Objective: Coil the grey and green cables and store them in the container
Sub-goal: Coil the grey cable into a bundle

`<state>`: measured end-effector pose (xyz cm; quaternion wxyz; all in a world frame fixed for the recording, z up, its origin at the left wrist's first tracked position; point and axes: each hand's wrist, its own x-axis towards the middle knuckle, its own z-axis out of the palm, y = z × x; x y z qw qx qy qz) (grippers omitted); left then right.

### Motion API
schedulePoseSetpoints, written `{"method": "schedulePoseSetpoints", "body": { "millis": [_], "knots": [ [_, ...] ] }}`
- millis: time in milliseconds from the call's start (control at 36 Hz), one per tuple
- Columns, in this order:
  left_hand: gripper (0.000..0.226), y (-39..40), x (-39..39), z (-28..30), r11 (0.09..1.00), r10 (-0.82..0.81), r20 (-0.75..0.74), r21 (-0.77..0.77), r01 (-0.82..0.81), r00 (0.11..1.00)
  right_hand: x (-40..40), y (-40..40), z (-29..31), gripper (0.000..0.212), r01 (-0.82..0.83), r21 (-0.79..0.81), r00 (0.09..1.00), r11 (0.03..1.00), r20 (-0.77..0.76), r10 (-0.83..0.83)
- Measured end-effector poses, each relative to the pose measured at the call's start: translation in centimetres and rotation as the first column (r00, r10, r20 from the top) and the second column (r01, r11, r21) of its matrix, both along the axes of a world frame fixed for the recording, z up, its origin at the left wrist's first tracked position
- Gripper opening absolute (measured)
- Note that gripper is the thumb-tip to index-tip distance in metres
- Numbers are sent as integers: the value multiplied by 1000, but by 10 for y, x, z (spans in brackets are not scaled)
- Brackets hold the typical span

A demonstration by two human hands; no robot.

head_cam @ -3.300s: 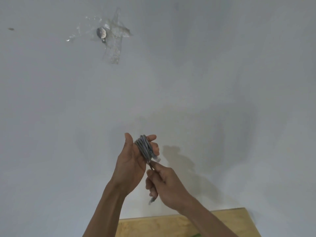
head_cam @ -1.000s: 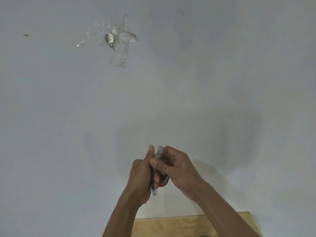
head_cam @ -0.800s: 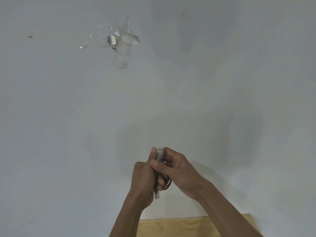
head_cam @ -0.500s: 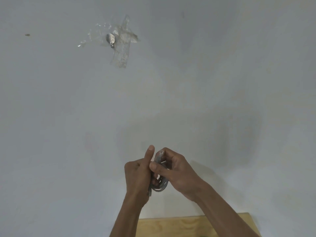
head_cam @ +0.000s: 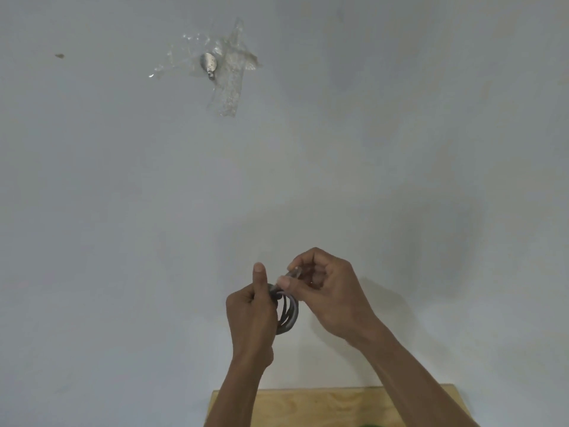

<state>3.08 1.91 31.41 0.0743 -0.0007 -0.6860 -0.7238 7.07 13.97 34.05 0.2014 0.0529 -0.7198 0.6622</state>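
The grey cable [head_cam: 289, 314] is wound into a small coil of several loops, held up in front of a pale wall. My left hand [head_cam: 251, 315] grips the coil's left side, thumb pointing up. My right hand [head_cam: 328, 291] pinches the cable's clear plug end [head_cam: 292, 274] between thumb and forefinger just above the coil. A sliver of the green cable [head_cam: 371, 424] shows at the bottom edge. The container is out of view.
A plywood board [head_cam: 326, 405] lies below my forearms at the bottom of the view. On the wall, up and to the left, a metal hook [head_cam: 209, 63] sits under crumpled clear tape.
The coil has come off my left hand's fingers and now hangs as open loops beside that hand. My right hand moved up to pinch the plug end above the coil.
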Motion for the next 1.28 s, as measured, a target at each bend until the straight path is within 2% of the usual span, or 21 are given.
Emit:
{"method": "schedulePoseSetpoints", "body": {
  "millis": [56, 167, 333, 417, 528, 667, 972, 1111, 1194, 1278],
  "knots": [
    [71, -1, -1, 1, 1000, 6, 25, 2, -6, 1000, -2, 2, 2, 16, 35, -32, 999, 999, -18, -35],
    [65, 2, 7, 3, 997, -57, 20, -42, 58, 998, -11, 5, 5, 18, 105, -209, 994, 972, -9, -109],
    [64, 6, 12, 4, 999, -37, 48, 10, 36, 998, -18, 4, -3, 21, 116, -295, 993, 948, 56, -103],
    [64, 5, 11, 6, 999, -13, 32, 35, 12, 999, -17, 5, -9, 23, 81, -282, 991, 956, 126, -46],
    [71, 1, 8, 5, 998, 2, 30, 60, -4, 1000, -16, 7, -14, 21, 44, -177, 976, 983, 218, -5],
    [69, -3, 1, 9, 997, 31, 18, 66, -32, 999, -13, 5, -20, 18, 34, -57, 959, 998, 283, -17],
    [61, -2, 1, 12, 995, 24, 64, 93, -30, 998, -14, -1, -29, 14, -85, -208, 915, 974, 371, 159],
    [59, -5, -3, 9, 998, 27, 77, 46, -30, 997, -14, -5, -30, 14, -101, -351, 866, 931, 430, 256],
    [55, -6, -5, 4, 999, 28, 87, 15, -30, 996, -13, -8, -30, 13, -76, -327, 862, 942, 453, 227],
    [63, -6, -7, 1, 1000, 26, 98, 5, -26, 995, -12, -11, -30, 13, -46, -302, 866, 952, 463, 188]
  ]
}}
